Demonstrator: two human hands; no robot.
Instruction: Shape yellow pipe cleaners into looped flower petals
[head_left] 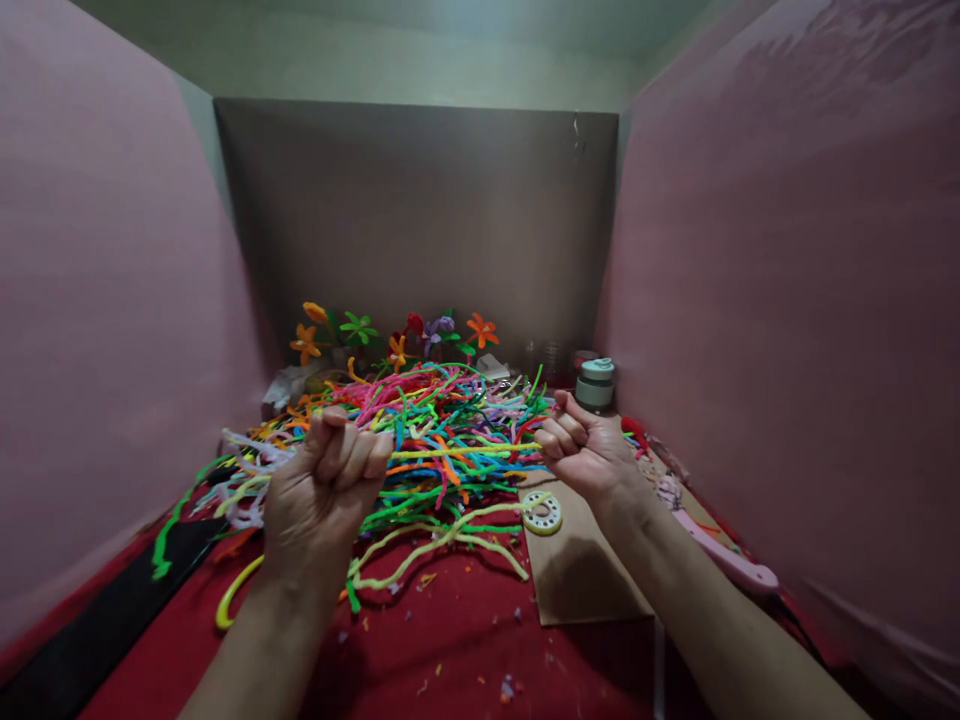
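My left hand (pixel 330 480) is closed in a fist around one end of a yellow pipe cleaner (pixel 465 452). My right hand (pixel 585 445) is closed on its other end, so the pipe cleaner stretches straight between both fists. They hover just above a big pile of many-coloured pipe cleaners (pixel 442 420) spread over the red cloth (pixel 450 640).
Finished pipe-cleaner flowers (pixel 397 335) stand at the back against a brown board. A yellow-and-white ring (pixel 541 513) lies on a cardboard sheet (pixel 585 570). A small lidded jar (pixel 596 383) sits back right, a pink tool (pixel 720 555) at the right. Pink walls close in on both sides.
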